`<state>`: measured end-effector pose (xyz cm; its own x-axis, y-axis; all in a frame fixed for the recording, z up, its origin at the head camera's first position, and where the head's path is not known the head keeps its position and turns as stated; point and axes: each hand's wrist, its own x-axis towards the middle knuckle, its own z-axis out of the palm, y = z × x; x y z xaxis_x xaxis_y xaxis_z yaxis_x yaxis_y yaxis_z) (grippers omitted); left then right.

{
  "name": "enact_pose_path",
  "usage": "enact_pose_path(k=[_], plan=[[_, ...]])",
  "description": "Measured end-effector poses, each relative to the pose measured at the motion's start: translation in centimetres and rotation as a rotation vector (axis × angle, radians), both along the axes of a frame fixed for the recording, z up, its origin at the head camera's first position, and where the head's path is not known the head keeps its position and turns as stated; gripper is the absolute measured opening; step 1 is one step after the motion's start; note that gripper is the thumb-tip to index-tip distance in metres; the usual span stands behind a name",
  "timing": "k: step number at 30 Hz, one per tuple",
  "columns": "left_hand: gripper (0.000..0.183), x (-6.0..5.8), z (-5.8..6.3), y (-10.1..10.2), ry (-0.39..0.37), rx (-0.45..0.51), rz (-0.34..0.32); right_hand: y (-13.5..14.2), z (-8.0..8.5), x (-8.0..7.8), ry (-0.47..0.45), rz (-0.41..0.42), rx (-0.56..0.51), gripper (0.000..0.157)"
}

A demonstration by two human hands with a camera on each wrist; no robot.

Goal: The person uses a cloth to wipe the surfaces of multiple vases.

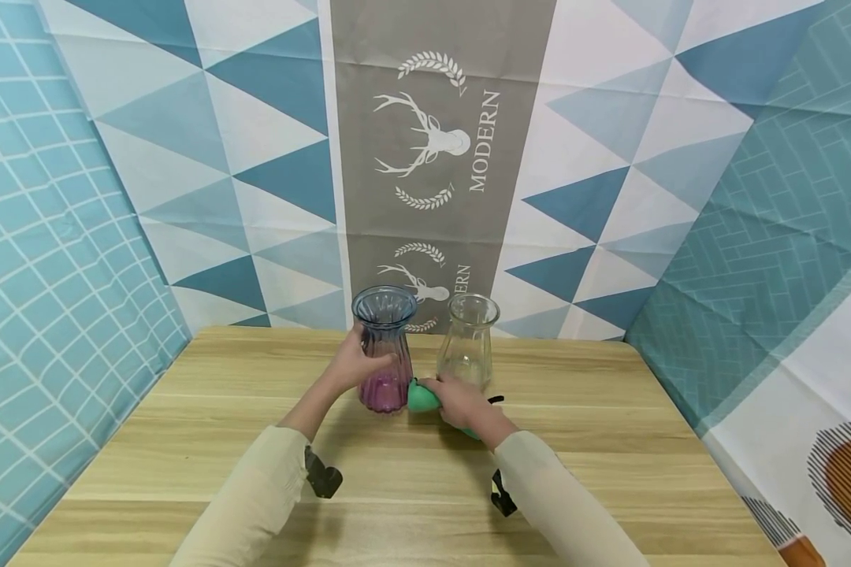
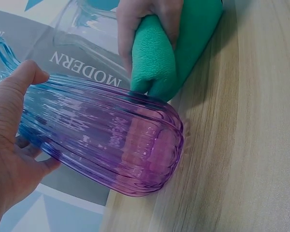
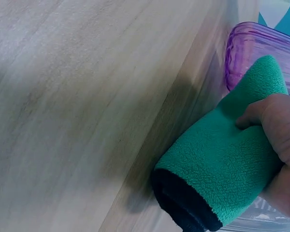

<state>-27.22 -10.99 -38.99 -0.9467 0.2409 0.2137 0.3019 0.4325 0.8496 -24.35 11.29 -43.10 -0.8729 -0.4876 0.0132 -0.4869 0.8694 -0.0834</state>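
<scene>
A ribbed glass vase (image 1: pixel 385 387), blue at the rim and fading to pink-purple at its base, stands upright on the wooden table. My left hand (image 1: pixel 351 365) holds it around its upper part, thumb on one side and fingers on the other. A folded green cloth (image 3: pixel 217 154) with a black edge is bunched in my right hand (image 1: pixel 461 402). One end of that cloth meets the vase's lower side in the left wrist view. Parts of the cloth are hidden under the right hand.
Behind the right hand stands a clear glass vase (image 1: pixel 473 346). The wooden table (image 1: pixel 397 488) ends at a patterned backdrop (image 1: pixel 425 142), with blue tile-print cloth (image 1: pixel 50 236) hanging on the left. Black wrist-worn mounts (image 1: pixel 322 475) show below the forearms.
</scene>
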Motion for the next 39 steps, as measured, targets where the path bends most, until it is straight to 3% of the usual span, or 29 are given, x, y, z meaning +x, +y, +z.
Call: enact_pose_path(k=[4, 8, 15, 22, 33, 39], plan=[[0.085, 0.1, 0.0, 0.0, -0.002, -0.021, 0.011, 0.3, 0.3, 0.1, -0.015, 0.011, -0.042, 0.062], [0.085, 0.1, 0.1, 0.0, 0.002, -0.013, 0.008, 0.9, 0.8, -0.2, -0.019, 0.009, -0.164, 0.063], [0.087, 0.0, 0.0, 0.1, 0.006, 0.000, 0.021, 1.3, 2.1, -1.0, 0.071, -0.023, -0.385, 0.057], [0.084, -0.1, -0.1, 0.2, 0.029, 0.022, 0.001, 0.8, 3.7, -1.7, 0.131, -0.013, -0.547, 0.062], [0.086, -0.3, -0.1, 0.3, 0.087, 0.055, -0.038, -0.1, 5.4, -1.6, 0.122, -0.047, -0.600, 0.060], [0.087, -0.3, -0.1, 0.3, 0.100, 0.064, -0.054, -0.5, 5.7, -1.4, 0.104, -0.061, -0.553, 0.063]])
